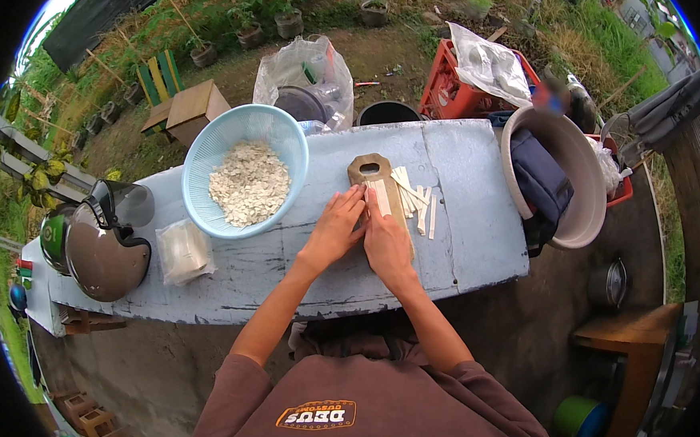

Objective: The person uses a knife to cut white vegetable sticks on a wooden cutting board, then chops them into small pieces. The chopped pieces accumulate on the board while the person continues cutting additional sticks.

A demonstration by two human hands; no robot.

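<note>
On the wooden cutting board [402, 236] lies a small bundle of pale white strips [379, 193]. My left hand [336, 224] presses its fingertips along the bundle's left side. From the right, my right hand [386, 238] grips the same strips, its index finger stretched along them. The two hands nearly touch, and they hide the lower part of the bundle. More loose white strips [412, 197] lie in a crossed pile just right of the board. To the left stands a light blue plastic basket [297, 140], holding a heap of small white cut pieces [248, 184].
The pale blue table [470, 218] also carries a clear plastic bag [184, 252] and a brown helmet [106, 253] at left. A beige tub [591, 205] with a dark blue bag [538, 178] stands at right. Beyond are a red crate [443, 80] and a transparent sack [275, 70].
</note>
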